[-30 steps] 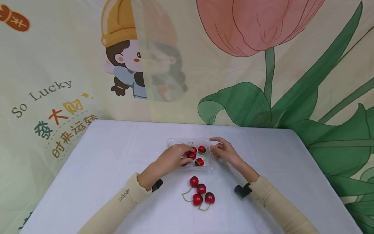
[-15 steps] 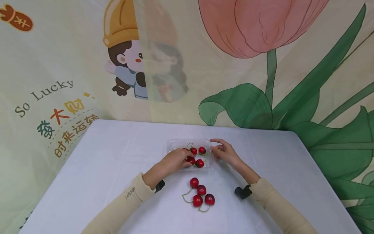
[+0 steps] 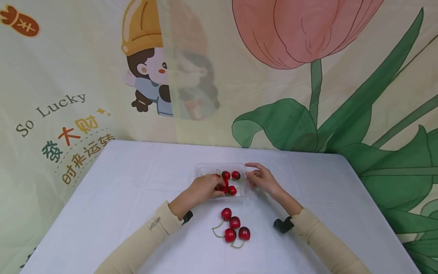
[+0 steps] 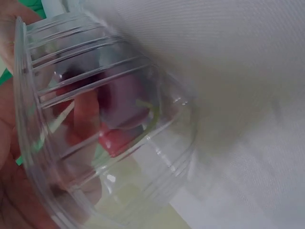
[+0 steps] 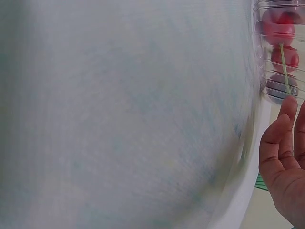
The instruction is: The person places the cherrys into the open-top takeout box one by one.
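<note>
A clear plastic box (image 3: pixel 239 196) stands on the table with several red cherries (image 3: pixel 235 175) in it. My left hand (image 3: pixel 202 188) reaches in over its left side, fingers and thumb curled about a cherry (image 4: pixel 119 100), partly hidden by the hand in the head view. Through the clear wall, the left wrist view shows the fingers among the cherries. At the box's right end rests my right hand (image 3: pixel 264 179), its fingertips touching the side wall and index finger stretched along the far corner. In front of the box lie several stemmed cherries (image 3: pixel 230 235) in a loose cluster.
A white cloth covers the table (image 3: pixel 137 171). Behind it hangs a printed curtain (image 3: pixel 205 129) with a large tulip and a cartoon figure. Black wrist cameras (image 3: pixel 283 225) sit under both cuffs.
My left hand has shifted slightly lower within the box, and the cherries beside its fingers have moved a little. The right hand stays at the box's end. The cherries on the cloth are unmoved.
</note>
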`<state>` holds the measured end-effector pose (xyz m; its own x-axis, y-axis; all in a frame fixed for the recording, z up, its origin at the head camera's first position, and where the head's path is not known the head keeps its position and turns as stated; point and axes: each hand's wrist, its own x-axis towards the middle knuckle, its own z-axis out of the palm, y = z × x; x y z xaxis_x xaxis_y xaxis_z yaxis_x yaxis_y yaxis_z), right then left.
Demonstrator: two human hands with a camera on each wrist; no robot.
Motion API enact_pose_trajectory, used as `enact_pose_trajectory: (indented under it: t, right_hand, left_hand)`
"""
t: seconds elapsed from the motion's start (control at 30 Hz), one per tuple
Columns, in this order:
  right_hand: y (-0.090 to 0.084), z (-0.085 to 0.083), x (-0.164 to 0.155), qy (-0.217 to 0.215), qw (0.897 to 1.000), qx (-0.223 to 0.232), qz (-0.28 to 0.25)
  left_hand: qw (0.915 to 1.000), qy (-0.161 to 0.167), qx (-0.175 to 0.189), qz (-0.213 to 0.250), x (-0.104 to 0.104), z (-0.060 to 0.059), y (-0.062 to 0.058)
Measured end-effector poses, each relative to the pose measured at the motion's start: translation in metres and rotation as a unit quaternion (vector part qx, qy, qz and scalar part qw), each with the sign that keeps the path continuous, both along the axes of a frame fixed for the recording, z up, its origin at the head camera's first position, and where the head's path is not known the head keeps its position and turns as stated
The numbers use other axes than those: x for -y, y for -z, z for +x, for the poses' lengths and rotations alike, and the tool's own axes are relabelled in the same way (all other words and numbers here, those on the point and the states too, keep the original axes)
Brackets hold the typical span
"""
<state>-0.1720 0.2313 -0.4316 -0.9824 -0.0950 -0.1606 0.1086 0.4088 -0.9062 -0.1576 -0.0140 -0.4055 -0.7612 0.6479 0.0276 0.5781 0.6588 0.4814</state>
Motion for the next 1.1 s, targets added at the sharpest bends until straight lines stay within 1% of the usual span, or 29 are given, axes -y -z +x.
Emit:
enact_pose_trajectory:
  t: [0.27,0.47,0.73,0.87,1.1]
  right_hand:
    - [0.0004,-0.0012,0.0012,0.0,1.0,-0.001,0.002]
    - [-0.0008,-0.0007,0.0015,0.002,1.0,0.0,0.002]
    - [-0.0016,-0.0009,0.0011,-0.001,1.0,0.002,0.001]
    - [-0.0006,-0.0007,0.0006,-0.001,1.0,0.003,0.005]
    - [0.0025,0.0001,-0.0001,0.001,1.0,0.003,0.006]
  left_hand:
    - [0.9994,0.002,-0.02,-0.029,0.0002,-0.0018,0.001]
    - [0.9975,0.005,-0.044,-0.056,-0.0006,-0.0025,0.0027]
    - [0.9974,-0.01,-0.043,-0.056,0.0004,-0.0034,0.0039]
    - [0.9976,-0.009,-0.044,-0.053,0.0017,-0.0025,0.0032]
    - [0.9984,-0.008,-0.044,-0.036,0.0047,0.0047,-0.0021]
